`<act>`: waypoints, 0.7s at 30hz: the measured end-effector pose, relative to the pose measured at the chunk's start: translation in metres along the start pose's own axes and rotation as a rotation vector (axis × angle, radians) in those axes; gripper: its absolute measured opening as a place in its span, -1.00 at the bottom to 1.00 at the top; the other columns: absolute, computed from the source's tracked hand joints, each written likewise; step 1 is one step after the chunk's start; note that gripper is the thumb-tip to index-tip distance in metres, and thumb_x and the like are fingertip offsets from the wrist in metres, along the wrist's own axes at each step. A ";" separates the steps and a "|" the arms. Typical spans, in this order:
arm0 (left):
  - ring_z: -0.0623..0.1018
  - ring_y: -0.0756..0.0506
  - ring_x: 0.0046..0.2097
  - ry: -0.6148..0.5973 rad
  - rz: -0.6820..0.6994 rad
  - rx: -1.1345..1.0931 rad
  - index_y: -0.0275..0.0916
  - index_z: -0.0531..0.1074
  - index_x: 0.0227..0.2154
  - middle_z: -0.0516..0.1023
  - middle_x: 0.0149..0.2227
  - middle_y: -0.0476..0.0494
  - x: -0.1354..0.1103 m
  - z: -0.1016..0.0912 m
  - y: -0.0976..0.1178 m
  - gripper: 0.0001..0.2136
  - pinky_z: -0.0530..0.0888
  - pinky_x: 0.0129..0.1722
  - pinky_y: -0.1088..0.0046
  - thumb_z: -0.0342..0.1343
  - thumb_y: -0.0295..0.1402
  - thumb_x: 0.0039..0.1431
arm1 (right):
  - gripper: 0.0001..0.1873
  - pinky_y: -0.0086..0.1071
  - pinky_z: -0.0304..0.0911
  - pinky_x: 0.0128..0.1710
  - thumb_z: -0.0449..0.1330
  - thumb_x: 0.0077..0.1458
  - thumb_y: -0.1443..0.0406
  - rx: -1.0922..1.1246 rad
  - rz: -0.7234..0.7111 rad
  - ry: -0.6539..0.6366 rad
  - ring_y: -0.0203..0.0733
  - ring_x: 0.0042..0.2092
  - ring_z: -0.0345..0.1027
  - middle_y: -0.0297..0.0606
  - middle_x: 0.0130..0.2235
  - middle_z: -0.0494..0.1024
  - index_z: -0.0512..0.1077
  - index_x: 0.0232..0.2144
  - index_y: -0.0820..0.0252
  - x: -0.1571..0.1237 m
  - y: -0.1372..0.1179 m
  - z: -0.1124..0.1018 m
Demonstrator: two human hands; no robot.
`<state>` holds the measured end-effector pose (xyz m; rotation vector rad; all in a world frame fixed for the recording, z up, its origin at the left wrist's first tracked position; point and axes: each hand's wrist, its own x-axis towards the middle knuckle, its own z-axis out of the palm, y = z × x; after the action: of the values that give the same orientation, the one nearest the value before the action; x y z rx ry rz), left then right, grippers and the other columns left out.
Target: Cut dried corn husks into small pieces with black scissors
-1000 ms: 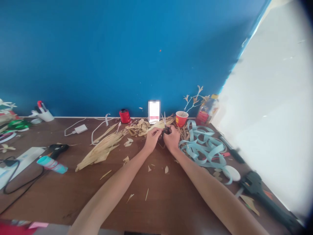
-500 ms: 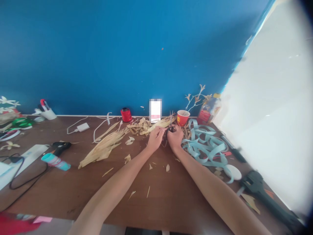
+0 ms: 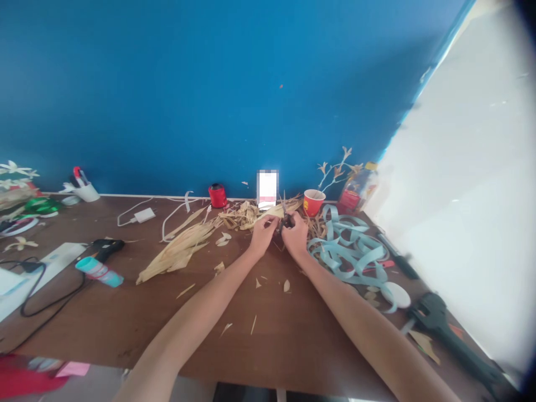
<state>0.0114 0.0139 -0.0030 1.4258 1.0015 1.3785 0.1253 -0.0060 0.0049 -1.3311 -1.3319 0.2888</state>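
Note:
My right hand (image 3: pixel 295 231) is closed around the dark handles of a pair of scissors (image 3: pixel 285 207), whose blades point up and away from me. Close beside it on the left, my left hand (image 3: pixel 263 234) has its fingers pinched together near the scissors. What sits between those fingertips is too small to make out. Behind both hands lies a pile of dry corn husks (image 3: pixel 245 215), and a red paper cup (image 3: pixel 313 202) stands just beyond my right hand. A larger bundle of husk (image 3: pixel 178 252) rests to the left of my left forearm.
Loops of light blue ribbon (image 3: pixel 349 245) spread to the right, near a plastic bottle (image 3: pixel 358 187). A big glue gun (image 3: pixel 444 324) lies at the right edge. On the left are a cyan roll (image 3: pixel 99 272), a smaller glue gun (image 3: pixel 106 247), cables and a white charger (image 3: pixel 144 215).
My right hand and the scissors have shifted slightly left, closer to my left hand. The left hand's fingers have curled in more. The camera view has moved a little.

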 end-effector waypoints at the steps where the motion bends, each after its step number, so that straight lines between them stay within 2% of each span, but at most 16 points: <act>1: 0.44 0.02 -0.48 -0.010 0.016 0.010 -0.27 0.52 -0.32 0.51 -0.46 -0.06 0.000 0.000 0.000 -0.74 0.39 -0.47 0.51 0.12 -0.16 0.13 | -0.65 -0.32 0.31 -0.18 0.12 -0.12 0.33 0.011 0.004 0.003 -0.14 -0.29 0.45 -0.28 -0.32 0.59 0.44 -0.19 0.16 0.000 0.000 0.000; 5: 0.54 -0.08 -0.21 -0.069 0.127 0.052 -0.24 0.55 -0.24 0.58 -0.24 -0.17 0.000 -0.002 0.004 -0.75 0.47 -0.18 0.39 0.07 -0.20 0.20 | -0.64 -0.31 0.34 -0.20 0.15 -0.09 0.28 0.077 0.054 0.011 -0.13 -0.30 0.45 -0.27 -0.33 0.59 0.44 -0.17 0.18 0.002 0.003 0.002; 7: 0.53 -0.10 -0.09 -0.091 0.180 0.062 -0.22 0.55 -0.22 0.57 -0.16 -0.18 0.000 -0.002 0.005 -0.76 0.44 -0.04 0.35 0.05 -0.23 0.22 | -0.61 -0.30 0.34 -0.22 0.16 -0.08 0.26 0.111 0.072 0.008 -0.13 -0.33 0.45 -0.29 -0.36 0.58 0.43 -0.13 0.18 0.003 0.005 0.003; 9: 0.51 -0.10 -0.04 -0.100 0.211 0.072 -0.20 0.55 -0.21 0.54 -0.13 -0.18 0.000 -0.003 0.006 -0.77 0.40 0.02 0.33 0.04 -0.26 0.23 | -0.59 -0.31 0.35 -0.24 0.17 -0.08 0.25 0.141 0.077 0.001 -0.15 -0.36 0.44 -0.32 -0.40 0.57 0.43 -0.11 0.18 0.003 0.007 0.004; 15: 0.49 -0.10 -0.05 -0.112 0.178 0.069 -0.21 0.54 -0.23 0.51 -0.13 -0.17 0.000 -0.001 0.004 -0.80 0.42 -0.03 0.36 0.02 -0.37 0.22 | -0.58 -0.33 0.34 -0.29 0.18 -0.12 0.27 0.166 0.080 -0.017 -0.17 -0.40 0.42 -0.33 -0.43 0.55 0.43 -0.13 0.19 0.003 0.010 0.005; 21: 0.48 -0.03 -0.20 -0.109 0.099 0.069 -0.26 0.48 -0.22 0.51 -0.15 -0.15 -0.001 0.000 0.008 -0.82 0.41 -0.13 0.43 0.00 -0.44 0.18 | -0.60 -0.32 0.35 -0.28 0.19 -0.13 0.28 0.192 0.076 -0.013 -0.16 -0.39 0.42 -0.32 -0.39 0.57 0.45 -0.15 0.17 0.004 0.014 0.007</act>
<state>0.0114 0.0107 0.0040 1.6027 0.9269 1.3322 0.1280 0.0057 -0.0062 -1.2215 -1.2331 0.4661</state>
